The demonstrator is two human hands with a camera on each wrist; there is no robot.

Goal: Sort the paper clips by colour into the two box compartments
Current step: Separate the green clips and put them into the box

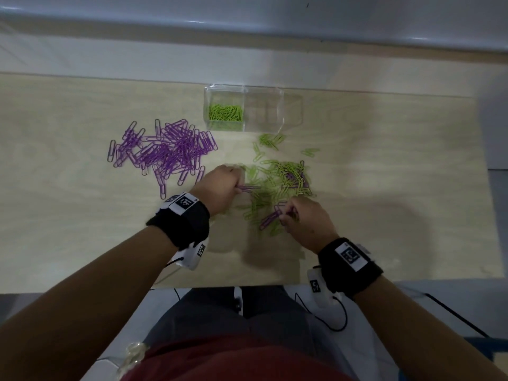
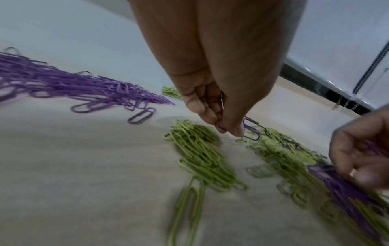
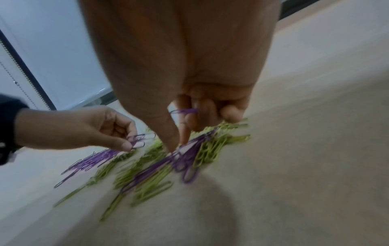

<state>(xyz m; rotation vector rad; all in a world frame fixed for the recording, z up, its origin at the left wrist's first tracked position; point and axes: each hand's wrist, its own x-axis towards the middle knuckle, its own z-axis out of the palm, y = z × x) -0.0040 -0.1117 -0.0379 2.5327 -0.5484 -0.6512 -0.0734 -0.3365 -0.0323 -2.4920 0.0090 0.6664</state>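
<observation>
A clear two-compartment box stands at the table's far middle; green clips fill its left compartment, while the right compartment holds none. A purple clip pile lies left of the box. A mixed, mostly green pile spreads in the centre. My left hand pinches purple clips at the pile's left edge, also seen as purple clips in the right wrist view. My right hand pinches purple clips at the pile's near edge, with one purple clip tucked in its fingers.
Loose green clips lie just in front of the box, and a few more green clips to the right. The wooden table runs to a near edge at my lap. A pale wall ledge lies behind the box.
</observation>
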